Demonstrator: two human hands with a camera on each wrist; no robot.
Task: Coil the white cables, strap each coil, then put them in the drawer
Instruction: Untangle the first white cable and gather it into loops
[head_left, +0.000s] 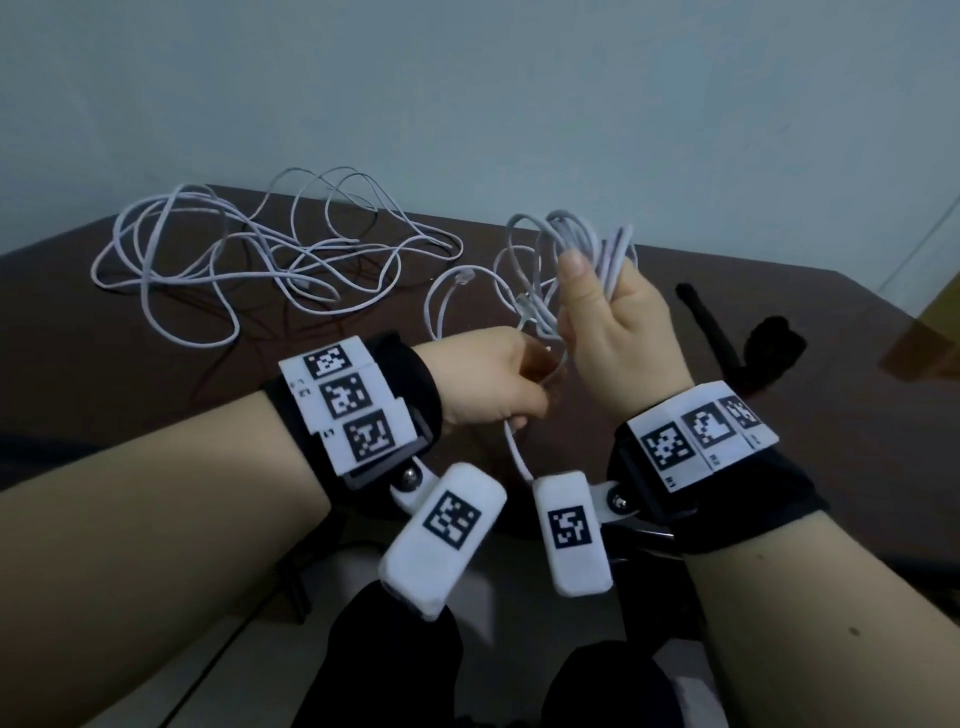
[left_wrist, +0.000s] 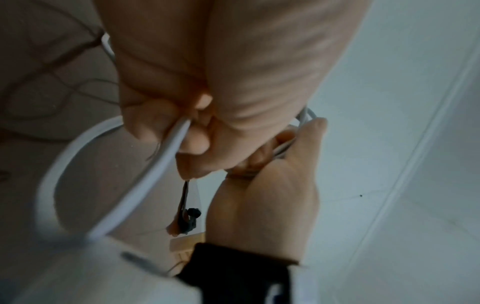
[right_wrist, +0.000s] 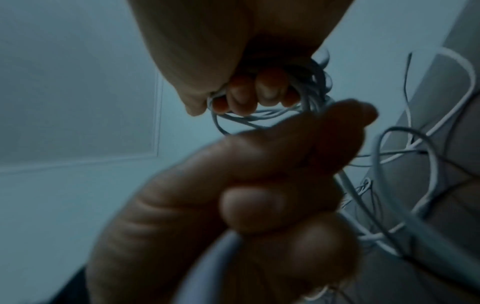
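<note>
My right hand (head_left: 597, 301) is raised above the dark table (head_left: 156, 374) and grips a coil of white cable (head_left: 576, 234), thumb up. In the right wrist view its fingers (right_wrist: 259, 92) curl through the coil's loops (right_wrist: 259, 117). Just to the left and lower, my left hand (head_left: 524, 384) pinches that cable's free strand (head_left: 517, 452), which hangs in a loop below the hand. The left wrist view shows the strand (left_wrist: 145, 179) caught between the fingertips (left_wrist: 192, 144). A second white cable (head_left: 270, 260) lies loose and tangled on the table at the back left. No drawer is in view.
Two black straps (head_left: 704, 327) (head_left: 769, 343) lie on the table to the right of my hands. A yellowish-brown object (head_left: 930, 338) sits at the far right edge. A pale wall stands behind the table. My knees are below its near edge.
</note>
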